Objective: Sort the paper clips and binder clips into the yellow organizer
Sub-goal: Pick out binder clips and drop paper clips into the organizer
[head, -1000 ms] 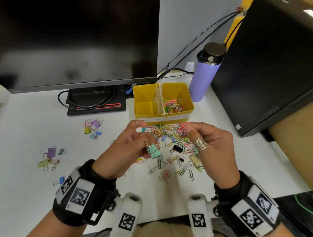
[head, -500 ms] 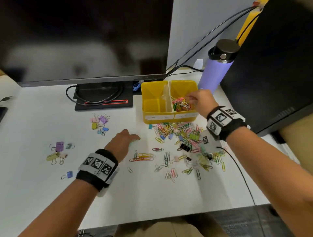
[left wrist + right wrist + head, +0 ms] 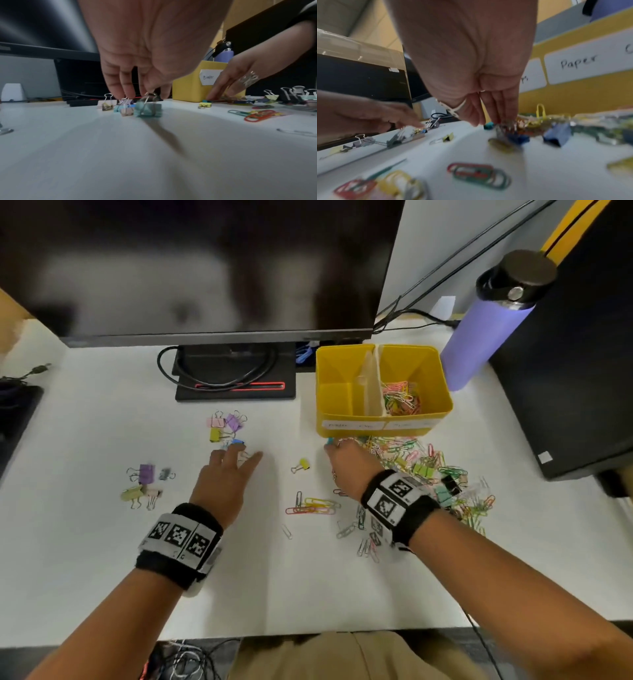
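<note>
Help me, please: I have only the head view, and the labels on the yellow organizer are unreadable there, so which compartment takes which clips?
Observer: In the left wrist view, the left label on the yellow organizer reads "Binder".
Operator: And the other label?
Observer: The right wrist view shows "Paper" on the right label.
Operator: Thank you. What is under the left hand, hidden from me?
Observer: A teal binder clip stands on the desk right under its fingertips, next to smaller binder clips. Blur hides whether they touch it.
</note>
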